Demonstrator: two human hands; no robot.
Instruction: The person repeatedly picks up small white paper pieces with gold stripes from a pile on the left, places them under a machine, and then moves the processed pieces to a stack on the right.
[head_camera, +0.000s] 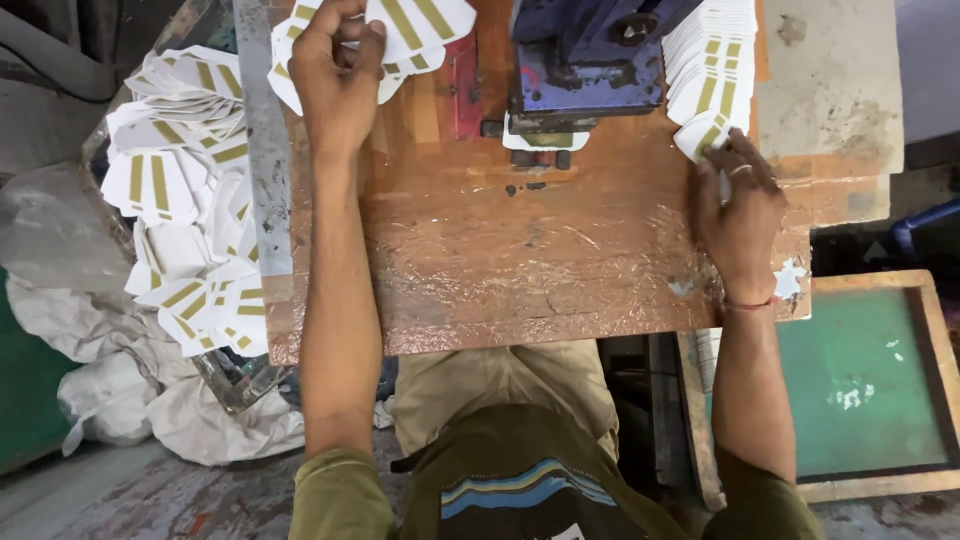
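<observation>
At the bench's far right corner the right hand (738, 215) pinches the nearest card (700, 135) of a fanned row, while the left hand (335, 75) grips cards (420, 22) at the far left.

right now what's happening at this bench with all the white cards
A person sits at a worn wooden bench facing a blue press. The left hand grips a bunch of white tags with gold stripes at the far left. The right hand fingers the bottom card of a fanned stack beside the press. One tag lies under the press, and a loose heap fills a tray on the left.
</observation>
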